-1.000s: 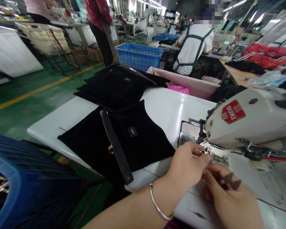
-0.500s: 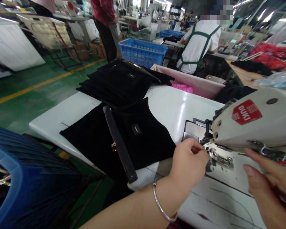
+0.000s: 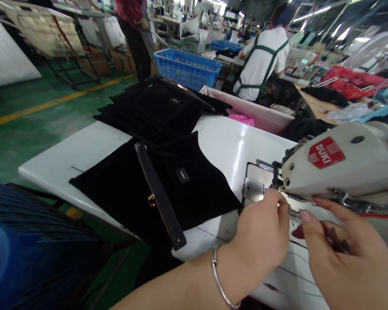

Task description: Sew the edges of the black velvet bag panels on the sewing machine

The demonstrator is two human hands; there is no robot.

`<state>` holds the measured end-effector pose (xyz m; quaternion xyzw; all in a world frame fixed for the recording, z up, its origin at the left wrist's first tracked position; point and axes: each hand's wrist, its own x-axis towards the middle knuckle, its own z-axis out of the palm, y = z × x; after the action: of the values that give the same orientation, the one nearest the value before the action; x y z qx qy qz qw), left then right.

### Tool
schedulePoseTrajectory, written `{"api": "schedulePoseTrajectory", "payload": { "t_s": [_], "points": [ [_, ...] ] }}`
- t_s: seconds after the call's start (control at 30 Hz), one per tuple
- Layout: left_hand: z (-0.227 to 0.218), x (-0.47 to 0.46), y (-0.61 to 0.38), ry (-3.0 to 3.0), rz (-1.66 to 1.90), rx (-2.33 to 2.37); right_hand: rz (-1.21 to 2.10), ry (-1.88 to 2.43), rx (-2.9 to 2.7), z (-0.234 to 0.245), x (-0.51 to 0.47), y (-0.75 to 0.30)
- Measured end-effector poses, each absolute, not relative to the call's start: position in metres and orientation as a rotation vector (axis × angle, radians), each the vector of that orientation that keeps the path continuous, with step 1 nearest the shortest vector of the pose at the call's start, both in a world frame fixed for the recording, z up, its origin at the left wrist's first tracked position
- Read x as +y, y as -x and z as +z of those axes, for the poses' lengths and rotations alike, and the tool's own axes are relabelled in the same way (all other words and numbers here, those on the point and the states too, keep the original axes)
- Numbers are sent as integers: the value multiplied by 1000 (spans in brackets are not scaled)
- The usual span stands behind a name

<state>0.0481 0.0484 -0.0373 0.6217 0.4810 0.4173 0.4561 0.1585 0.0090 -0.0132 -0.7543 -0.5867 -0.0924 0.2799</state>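
My left hand [image 3: 265, 230], with a silver bangle at the wrist, is pinched closed beside the needle area of the sewing machine [image 3: 352, 159]. Whatever lies between its fingertips is too small to make out. Close on its right, my right hand [image 3: 349, 252] has its index finger and thumb apart, while the other fingers curl around a small dark object I cannot identify. Left of both hands, a black fabric panel [image 3: 207, 185] with a small label [image 3: 183, 175] lies flat on the white machine table [image 3: 236, 142]. Across the panel runs a black strip [image 3: 160, 196] with a gold-coloured clasp [image 3: 151, 199].
Behind the panel is a stack of black fabric pieces [image 3: 148, 107]. A pink-lined bin [image 3: 261, 114] stands past the table, near a blue crate [image 3: 187, 66] and a seated co-worker [image 3: 261, 60]. A blue tub [image 3: 6, 258] is at lower left.
My right hand has moved left and come close to my left hand. My left hand stays pinched by the needle area. The view has turned slightly right.
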Motion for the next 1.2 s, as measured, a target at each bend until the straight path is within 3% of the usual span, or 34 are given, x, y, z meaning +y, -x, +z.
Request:
{"api": "schedulePoseTrajectory", "payload": {
  "t_s": [0.1,0.57,1.03,1.2],
  "points": [
    [-34,49,-47,-1482,1149,1098,-367,2054,-1496,-16,15,-155],
    [-38,53,-58,-1424,1311,883,-295,1799,-1272,-18,12,-143],
    [-18,63,-83,-1500,1458,1268,-151,1557,-1377,-15,-27,-154],
    [-25,60,-67,-1636,1341,1252,-68,1685,-1409,-13,-22,-166]
  ]
}}
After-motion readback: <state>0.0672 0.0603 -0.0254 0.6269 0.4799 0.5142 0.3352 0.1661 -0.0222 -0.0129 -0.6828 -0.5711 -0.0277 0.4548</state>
